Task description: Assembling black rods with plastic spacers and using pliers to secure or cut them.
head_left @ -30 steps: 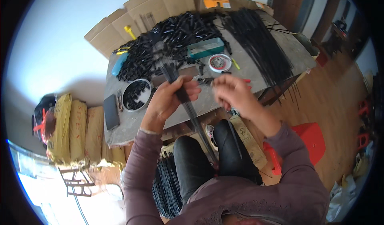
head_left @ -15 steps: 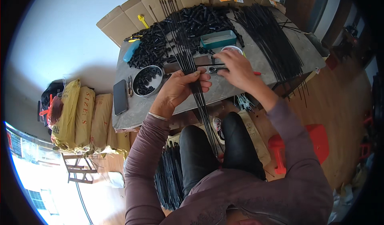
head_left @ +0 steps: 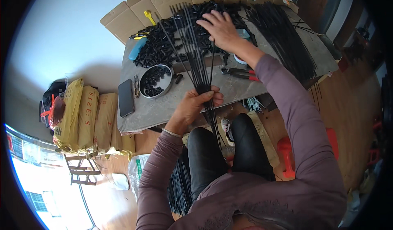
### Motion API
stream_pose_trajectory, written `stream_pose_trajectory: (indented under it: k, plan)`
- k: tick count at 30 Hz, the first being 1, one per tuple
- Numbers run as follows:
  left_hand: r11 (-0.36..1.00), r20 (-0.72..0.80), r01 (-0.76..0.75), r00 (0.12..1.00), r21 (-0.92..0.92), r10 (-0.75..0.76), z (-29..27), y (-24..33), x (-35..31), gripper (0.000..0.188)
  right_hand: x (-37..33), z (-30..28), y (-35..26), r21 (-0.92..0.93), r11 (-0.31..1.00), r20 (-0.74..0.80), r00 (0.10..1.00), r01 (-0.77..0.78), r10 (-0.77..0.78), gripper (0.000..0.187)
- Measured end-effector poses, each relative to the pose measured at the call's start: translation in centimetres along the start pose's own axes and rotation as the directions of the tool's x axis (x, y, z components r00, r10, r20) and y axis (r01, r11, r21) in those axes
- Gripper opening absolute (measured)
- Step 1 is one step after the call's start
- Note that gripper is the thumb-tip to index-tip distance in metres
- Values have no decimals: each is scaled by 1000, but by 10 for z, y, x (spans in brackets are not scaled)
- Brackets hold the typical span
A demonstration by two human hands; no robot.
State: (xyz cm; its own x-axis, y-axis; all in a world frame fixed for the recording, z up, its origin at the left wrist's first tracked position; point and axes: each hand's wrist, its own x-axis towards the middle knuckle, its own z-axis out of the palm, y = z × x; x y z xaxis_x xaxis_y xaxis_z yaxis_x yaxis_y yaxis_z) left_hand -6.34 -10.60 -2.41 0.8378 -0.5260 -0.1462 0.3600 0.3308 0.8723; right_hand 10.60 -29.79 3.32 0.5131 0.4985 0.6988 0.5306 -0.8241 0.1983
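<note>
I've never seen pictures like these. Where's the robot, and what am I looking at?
There is no robot: these are a person's own bare hands. The view comes from the left of two cameras worn on the head, looking down; its wide lens bends straight edges.

The left hand grips a bundle of thin black rods, which fans out at the top. The right hand is over the pile of small black pieces, near one rod's tip; I can't tell whether it touches it.

Also on the grey table are a round bowl of black parts, red-handled pliers, a dark phone-like slab and more black rods.
</note>
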Motion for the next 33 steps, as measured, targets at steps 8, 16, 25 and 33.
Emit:
stream_pose_trajectory:
  k: [8,16,25,33]
  plan:
    - [998,-88,-13,996,-58,8,-5,-12,-5,24,-3,16,-11,182,961,221,961,-208,166,70]
    - [997,-116,-67,991,-29,64,-3,-18,0,23,21,-2,-30,833,189,449,835,-520,319,46]
    - [1000,-49,-14,999,-2,14,2,-13,2,28,9,-72,-85,700,-500,512,847,-509,-144,43]
    - [993,-214,-46,974,112,69,12,-13,-11,58,1,-82,-82,778,-389,461,869,-493,-178,25]
